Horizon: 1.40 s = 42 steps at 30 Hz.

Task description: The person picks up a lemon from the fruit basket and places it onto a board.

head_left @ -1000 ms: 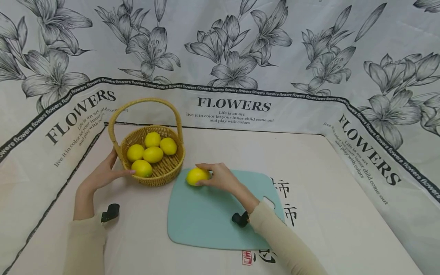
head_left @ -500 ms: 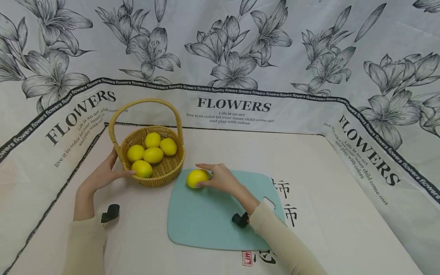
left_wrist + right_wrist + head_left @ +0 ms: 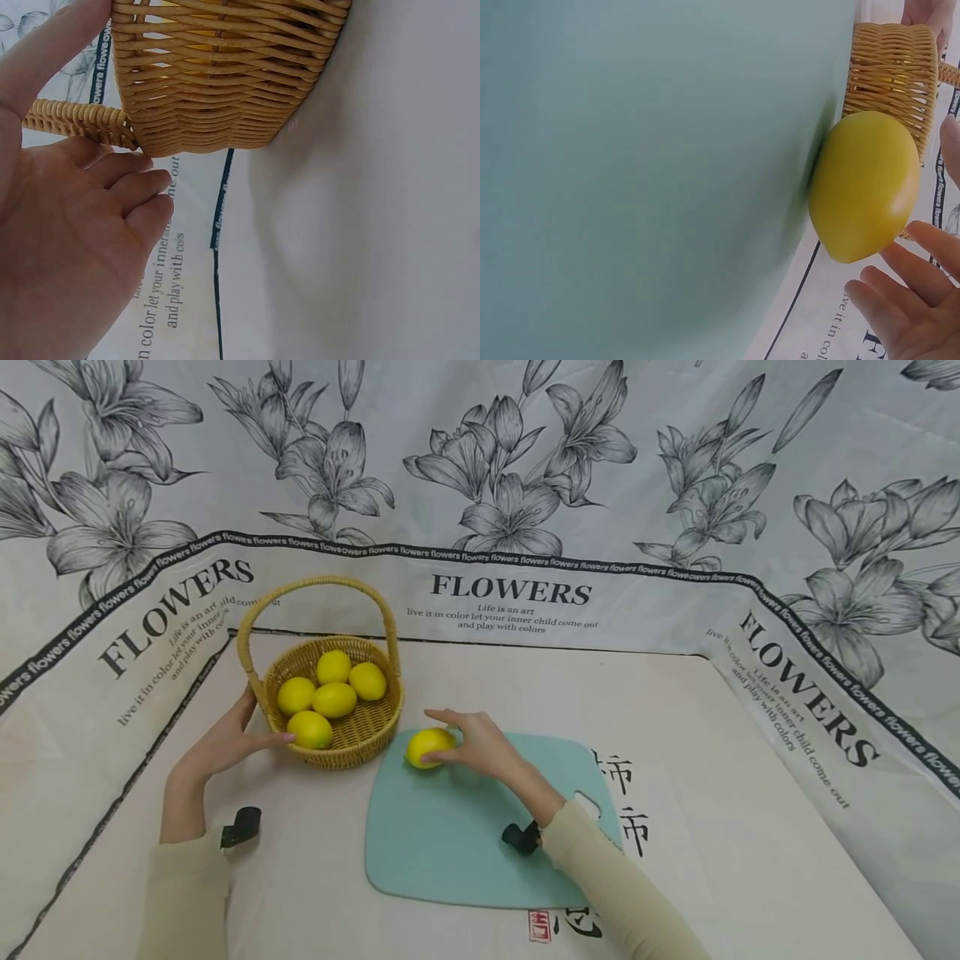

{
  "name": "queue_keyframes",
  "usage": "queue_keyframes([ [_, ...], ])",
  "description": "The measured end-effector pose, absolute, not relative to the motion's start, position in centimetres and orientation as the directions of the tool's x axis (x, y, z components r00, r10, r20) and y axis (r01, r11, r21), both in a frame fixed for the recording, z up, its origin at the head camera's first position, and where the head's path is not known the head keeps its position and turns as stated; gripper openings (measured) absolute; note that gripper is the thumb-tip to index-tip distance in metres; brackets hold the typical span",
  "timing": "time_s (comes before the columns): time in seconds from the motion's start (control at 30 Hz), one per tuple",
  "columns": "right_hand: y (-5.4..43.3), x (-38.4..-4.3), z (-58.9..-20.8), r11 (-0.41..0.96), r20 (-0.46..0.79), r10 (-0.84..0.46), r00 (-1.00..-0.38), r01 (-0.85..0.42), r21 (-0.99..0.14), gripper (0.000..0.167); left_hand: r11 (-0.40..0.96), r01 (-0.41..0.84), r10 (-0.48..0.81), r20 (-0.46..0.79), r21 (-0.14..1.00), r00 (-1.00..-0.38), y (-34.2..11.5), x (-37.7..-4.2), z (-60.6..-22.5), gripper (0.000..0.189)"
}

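A yellow wicker basket (image 3: 363, 747) with a tall arched handle holds several lemons (image 3: 334, 700). My left hand (image 3: 225, 739) steadies the basket at its left side, thumb at the front of the rim. In the left wrist view, the fingers of the left hand (image 3: 82, 217) lie against the woven wall below the handle's base. One lemon (image 3: 866, 184) rests on the far left corner of the pale teal cutting board (image 3: 465, 835). Around this lemon my right hand (image 3: 483, 747) is spread, its index finger raised above it. The right wrist view shows the thumb apart from the lemon and fingertips close by.
A white cloth (image 3: 735, 827) with black characters and a red stamp lies under the board. Behind it rises a flower-printed cloth wall (image 3: 510, 527). The board's handle slot (image 3: 587, 803) is on its right, beside the right forearm.
The lemon has come down slightly onto the board's corner. My right index finger has lifted and the hand has loosened from the lemon. The left hand and basket stay put.
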State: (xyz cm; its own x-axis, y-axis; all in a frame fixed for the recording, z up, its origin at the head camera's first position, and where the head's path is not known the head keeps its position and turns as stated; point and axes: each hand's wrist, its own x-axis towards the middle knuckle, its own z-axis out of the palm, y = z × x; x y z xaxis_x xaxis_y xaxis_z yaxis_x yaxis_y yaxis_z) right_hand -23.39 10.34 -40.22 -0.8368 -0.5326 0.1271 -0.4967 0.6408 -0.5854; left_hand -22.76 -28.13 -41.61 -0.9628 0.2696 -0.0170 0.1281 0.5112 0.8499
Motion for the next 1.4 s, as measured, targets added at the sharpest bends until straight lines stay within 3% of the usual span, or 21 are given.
queue_keyframes([
  [0.57,8.0,-24.0,-39.6,0.576,0.248,-0.517,-0.819,-0.547,-0.608,0.063,0.501,0.138,0.272,-0.004,0.855,-0.962,-28.2,-22.7,-41.9,0.111],
  [0.87,5.7,-24.6,-39.2,0.53,0.313,-0.543,-0.779,-0.607,-0.592,0.059,0.503,0.144,0.27,0.003,0.852,-0.963,-28.3,-22.8,-41.9,0.112],
  [1.4,1.2,-24.9,-39.4,0.494,0.248,-0.593,-0.766,-0.589,-0.64,0.058,0.49,0.16,0.27,0.026,0.857,-0.963,-27.9,-22.7,-41.9,0.112],
])
